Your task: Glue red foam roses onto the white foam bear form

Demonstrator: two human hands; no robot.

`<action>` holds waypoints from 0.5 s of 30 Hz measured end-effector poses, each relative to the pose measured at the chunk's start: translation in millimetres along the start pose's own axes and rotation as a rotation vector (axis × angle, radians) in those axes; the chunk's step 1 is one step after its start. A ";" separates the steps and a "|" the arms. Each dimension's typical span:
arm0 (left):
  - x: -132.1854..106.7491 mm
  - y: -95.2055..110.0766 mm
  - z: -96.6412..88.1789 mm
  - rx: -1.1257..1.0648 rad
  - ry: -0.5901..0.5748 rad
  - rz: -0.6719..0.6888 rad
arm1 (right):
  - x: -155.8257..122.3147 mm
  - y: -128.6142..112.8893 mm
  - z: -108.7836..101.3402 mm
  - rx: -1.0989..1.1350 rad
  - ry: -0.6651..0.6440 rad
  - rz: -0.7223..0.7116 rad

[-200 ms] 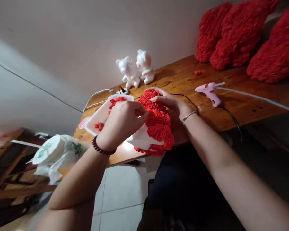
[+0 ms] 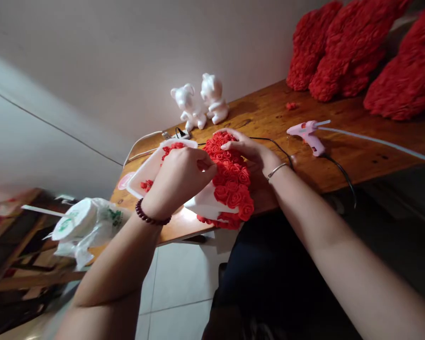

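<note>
Red foam roses [image 2: 232, 177] cover most of the white foam form [image 2: 206, 205] you are holding at the near edge of the wooden table [image 2: 269, 113], seen here from your head camera. Your right hand [image 2: 250, 158] wraps around the far side, fingers spread and closed onto the roses, so it is gripping the piece. Your left hand [image 2: 179, 182] is curled over the near side, with its fingertips [image 2: 208, 166] against the roses; you can't tell from this view whether it is pinching a single rose, because the back of the hand hides the contact.

The main risk is that edge: the form's lower end sits right by the drop to the tiled floor [image 2: 180, 283], so a loosened grip could send it down and crush or shed roses. Just behind your left hand lies the white tray [image 2: 145, 170] with loose roses [image 2: 147, 185], and a careless swing could tip it. The black cord [image 2: 342, 177] of the pink hot glue gun [image 2: 306, 137] runs behind your right hand, and snagging it could drag the gun toward you. You have open room on the tabletop between the gun and the red rose-covered bears [image 2: 354, 49]; past the white foam bears [image 2: 198, 101], the wall closes you in
</note>
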State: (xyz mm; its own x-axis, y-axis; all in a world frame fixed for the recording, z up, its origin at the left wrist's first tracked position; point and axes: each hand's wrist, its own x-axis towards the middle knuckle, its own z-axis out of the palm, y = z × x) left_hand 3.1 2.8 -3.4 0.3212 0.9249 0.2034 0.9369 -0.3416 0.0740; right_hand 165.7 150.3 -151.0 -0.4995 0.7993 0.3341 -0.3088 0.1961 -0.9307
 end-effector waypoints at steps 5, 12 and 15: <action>-0.1 -3.3 -3.9 0.024 -0.026 0.082 | 6.3 7.2 -2.1 0.013 -0.011 -0.019; 16.1 -29.3 -14.9 0.048 -0.141 0.356 | -2.1 -6.1 8.1 0.057 -0.018 -0.019; 22.6 -37.8 -11.7 0.072 -0.135 0.402 | -2.6 -11.4 14.2 0.029 0.008 -0.008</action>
State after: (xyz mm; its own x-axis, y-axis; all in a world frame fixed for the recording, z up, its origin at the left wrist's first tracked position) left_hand -26.6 34.7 9.8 0.6734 0.7358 0.0720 0.7393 -0.6712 -0.0542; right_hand 159.1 137.9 -139.2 -0.4906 0.8022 0.3403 -0.3361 0.1862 -0.9233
